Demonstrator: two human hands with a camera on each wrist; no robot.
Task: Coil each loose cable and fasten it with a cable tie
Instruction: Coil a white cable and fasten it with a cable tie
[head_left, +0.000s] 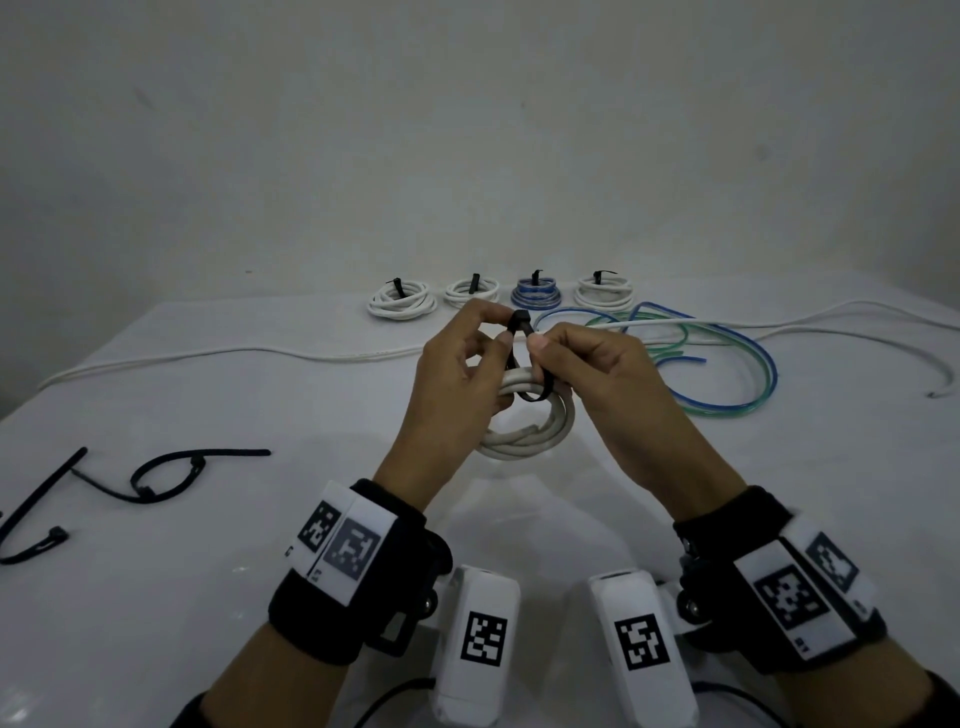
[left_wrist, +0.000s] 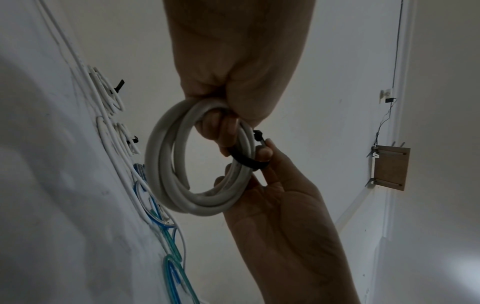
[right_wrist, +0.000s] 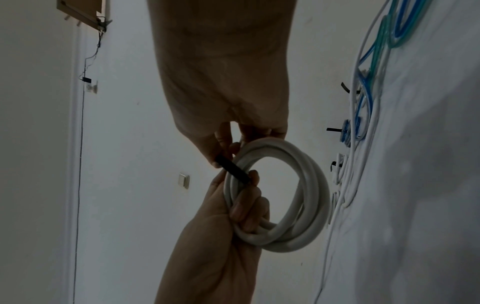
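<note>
A white cable coil (head_left: 524, 436) hangs in the air between both hands over the table (head_left: 260, 519). A black cable tie (head_left: 521, 338) loops round the coil's upper strands. My left hand (head_left: 506, 327) pinches the tie's head between thumb and forefinger, while its lower fingers curl round the coil (left_wrist: 166, 164). My right hand (head_left: 543, 340) pinches the tie's strap (right_wrist: 232, 167) just right of the head. From the left wrist view the tie (left_wrist: 246, 162) crosses the strands beside the right thumb (left_wrist: 265, 152). The loop stands slack, with a gap above the strands.
Several tied coils line the table's back edge, white ones (head_left: 402, 301) and a blue one (head_left: 536, 293). Loose blue and green cables (head_left: 727, 364) sprawl at the right. A long white cable (head_left: 208, 358) runs across. Spare black ties (head_left: 166, 473) lie at the near left.
</note>
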